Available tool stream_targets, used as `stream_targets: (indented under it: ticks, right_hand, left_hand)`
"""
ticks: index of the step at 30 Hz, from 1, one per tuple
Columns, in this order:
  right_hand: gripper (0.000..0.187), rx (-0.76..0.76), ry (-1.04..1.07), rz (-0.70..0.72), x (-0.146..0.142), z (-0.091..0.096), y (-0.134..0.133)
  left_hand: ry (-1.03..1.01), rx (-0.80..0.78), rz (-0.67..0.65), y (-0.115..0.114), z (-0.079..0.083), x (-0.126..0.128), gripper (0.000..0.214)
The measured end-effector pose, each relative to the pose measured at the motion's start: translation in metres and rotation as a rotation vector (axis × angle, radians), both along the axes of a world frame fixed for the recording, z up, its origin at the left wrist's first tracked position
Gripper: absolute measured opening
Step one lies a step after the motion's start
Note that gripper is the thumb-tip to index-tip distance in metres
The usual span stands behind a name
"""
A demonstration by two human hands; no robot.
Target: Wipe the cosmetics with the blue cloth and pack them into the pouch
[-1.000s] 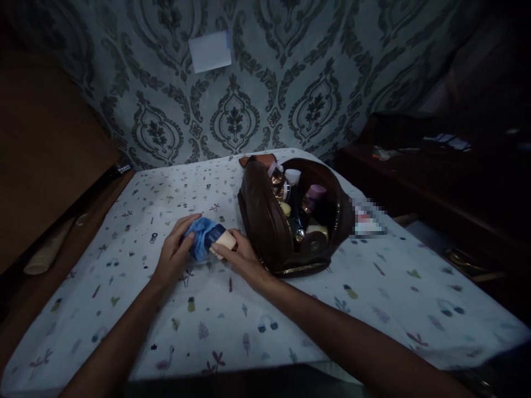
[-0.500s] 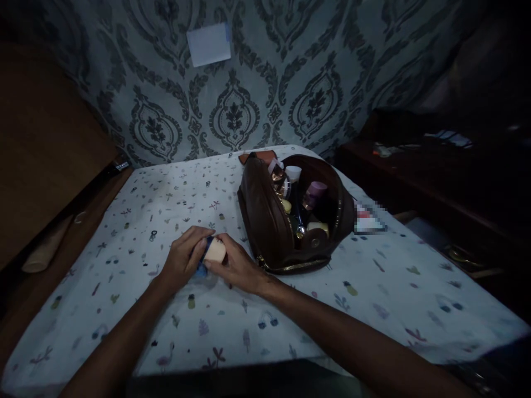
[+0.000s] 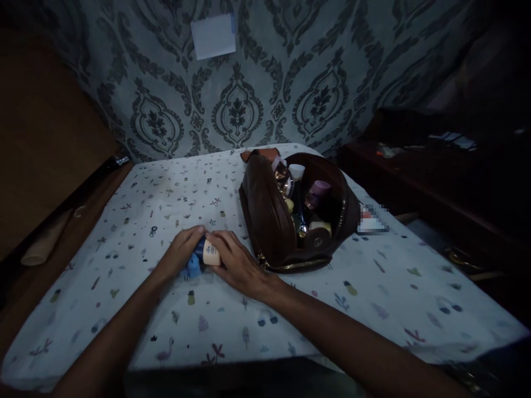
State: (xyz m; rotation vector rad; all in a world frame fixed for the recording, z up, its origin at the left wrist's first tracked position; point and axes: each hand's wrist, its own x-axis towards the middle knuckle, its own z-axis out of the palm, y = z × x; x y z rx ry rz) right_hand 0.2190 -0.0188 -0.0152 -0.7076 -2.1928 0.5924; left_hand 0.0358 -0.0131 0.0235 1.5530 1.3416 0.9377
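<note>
Both hands meet on the patterned white sheet (image 3: 174, 199). My left hand (image 3: 179, 255) is closed around a blue cloth (image 3: 192, 266) that pokes out under the fingers. My right hand (image 3: 234, 262) grips a small cream bottle with a dark top (image 3: 209, 253), pressed against the cloth. Just to the right stands an open brown leather toiletry bag (image 3: 269, 221) with several small bottles and jars inside.
A patterned wall with a white note (image 3: 213, 36) rises behind. A brown board (image 3: 45, 138) leans at the left, with a pale roll (image 3: 43, 243) below it. Dark wooden furniture (image 3: 435, 182) stands at the right. A small packet (image 3: 372, 219) lies beside the bag.
The blue cloth, spread over the bottle a second ago, is now bunched under my left hand. Both hands and the bottle have shifted slightly toward me and left.
</note>
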Motion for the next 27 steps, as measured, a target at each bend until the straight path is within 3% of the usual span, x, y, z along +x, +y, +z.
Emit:
stream_targets:
  ticks: [3, 6, 11, 15, 17, 22, 27]
  right_hand:
    - [0.067, -0.038, 0.093, 0.012, -0.001, -0.003, 0.003]
    - [0.059, -0.161, 0.236, -0.036, -0.003, -0.003, 0.006]
    - [0.050, -0.692, 0.560, -0.141, -0.008, 0.005, 0.008]
    - [0.047, -1.120, 0.672, 0.010, -0.009, 0.013, 0.009]
    - [0.053, -1.240, 0.654, 0.070, -0.009, 0.015, 0.008]
    - [0.061, -1.193, 0.583, 0.076, -0.010, 0.015, 0.007]
    - [0.060, -1.052, 0.499, -0.035, -0.011, 0.012, 0.005]
  left_hand:
    - [-0.084, -0.068, 0.018, 0.002, -0.001, -0.002, 0.056]
    - [-0.077, -0.011, 0.027, 0.000, -0.003, -0.003, 0.058]
    - [0.114, 0.266, -0.045, -0.005, -0.003, -0.006, 0.068]
    - [0.277, 0.606, -0.185, -0.006, -0.006, -0.006, 0.066]
    - [0.314, 0.697, -0.232, -0.008, -0.009, -0.005, 0.059]
    - [0.352, 0.755, -0.146, -0.012, -0.018, -0.003, 0.044]
    - [0.268, 0.671, -0.076, -0.013, -0.018, 0.003, 0.038]
